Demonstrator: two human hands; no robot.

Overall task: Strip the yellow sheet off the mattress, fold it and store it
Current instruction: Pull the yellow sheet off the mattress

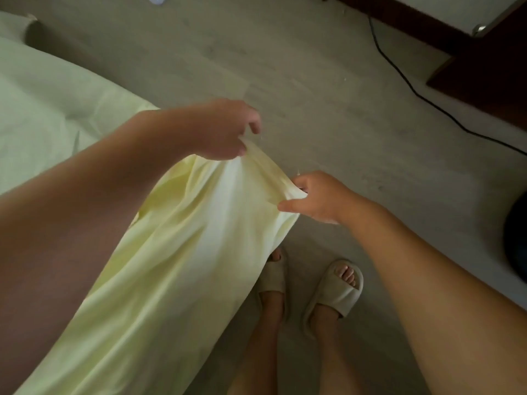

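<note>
The yellow sheet (182, 252) hangs in a long drape from my two hands down toward the floor at the lower left. My left hand (225, 129) pinches its upper edge between thumb and fingers. My right hand (316, 196) pinches the same edge a short way to the right, so the cloth is stretched between them. More of the yellow sheet lies spread over the mattress (42, 104) at the left. My left forearm hides part of the draped cloth.
My feet in beige slippers (333, 292) stand on the pale floor (313, 89) right beside the hanging cloth. A black cable (405, 81) runs across the floor toward dark wooden furniture (490, 72) at the upper right. A dark round object (516, 240) sits at the right edge.
</note>
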